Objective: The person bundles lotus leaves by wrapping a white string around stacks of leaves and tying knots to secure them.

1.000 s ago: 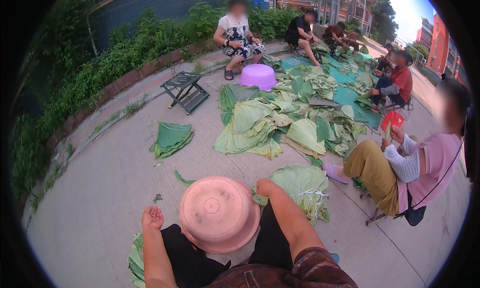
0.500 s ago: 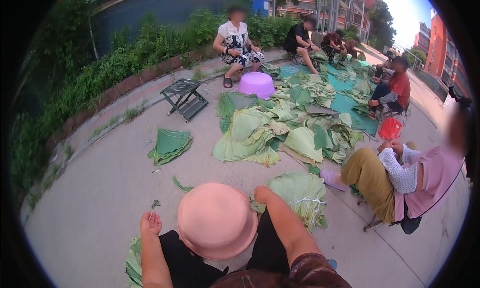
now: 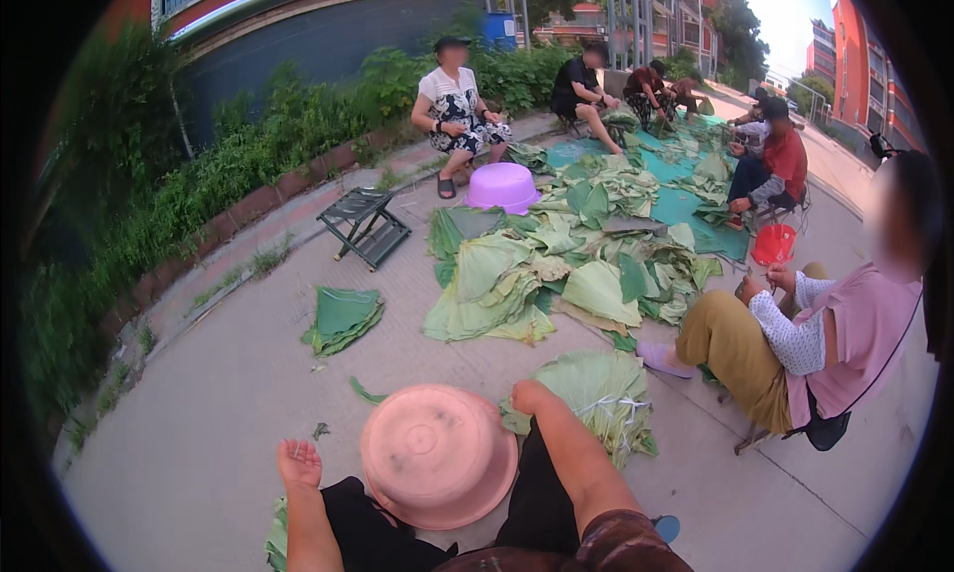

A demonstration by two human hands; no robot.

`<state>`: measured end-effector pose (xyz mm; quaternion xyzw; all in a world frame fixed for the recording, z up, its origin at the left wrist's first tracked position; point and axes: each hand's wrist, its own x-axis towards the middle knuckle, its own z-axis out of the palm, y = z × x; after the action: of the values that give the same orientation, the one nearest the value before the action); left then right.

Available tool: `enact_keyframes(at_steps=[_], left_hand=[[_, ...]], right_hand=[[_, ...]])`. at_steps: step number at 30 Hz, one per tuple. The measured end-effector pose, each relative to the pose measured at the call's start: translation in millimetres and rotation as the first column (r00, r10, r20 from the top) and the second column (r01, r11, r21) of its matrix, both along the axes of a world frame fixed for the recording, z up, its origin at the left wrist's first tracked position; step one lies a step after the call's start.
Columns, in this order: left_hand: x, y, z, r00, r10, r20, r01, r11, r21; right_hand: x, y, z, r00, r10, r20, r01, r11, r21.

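One leaf bundle is tied – the heap of leaves beyond lies loose; left hand spread, right hand apart, by the bundle – grip hidden

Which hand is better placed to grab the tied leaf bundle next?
Probably the right hand: it appears at the near edge of the tied leaf bundle. The left hand is across the upturned pink basin.

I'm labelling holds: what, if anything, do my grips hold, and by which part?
Cannot be told: left grip, palm up, shows nothing clearly; right grip hides its fingers.
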<state>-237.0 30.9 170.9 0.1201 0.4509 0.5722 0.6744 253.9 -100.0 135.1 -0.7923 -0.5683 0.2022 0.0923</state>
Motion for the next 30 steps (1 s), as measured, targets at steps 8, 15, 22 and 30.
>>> enact_keyframes(at_steps=[8,15,22,30], left_hand=[[-3.5,-10.0,10.9,1.000,-0.016,0.022,0.015,0.999,0.040],[-9.5,-7.5,11.6,0.989,0.000,0.146,-0.010,0.998,0.065],[-18.3,-6.1,7.5,0.982,-0.017,0.187,0.004,0.998,0.069],[-17.0,-11.0,16.9,0.978,0.031,0.205,-0.045,0.997,0.064]], right_hand=[[-3.3,6.3,-4.2,0.998,0.013,0.065,-0.013,1.000,-0.006],[-26.6,28.7,2.5,0.999,0.038,0.026,-0.037,0.999,-0.025],[-35.6,44.3,-10.3,0.997,0.072,0.016,-0.072,0.997,-0.004],[-33.8,40.5,-3.4,0.992,0.118,0.046,-0.115,0.992,-0.059]])
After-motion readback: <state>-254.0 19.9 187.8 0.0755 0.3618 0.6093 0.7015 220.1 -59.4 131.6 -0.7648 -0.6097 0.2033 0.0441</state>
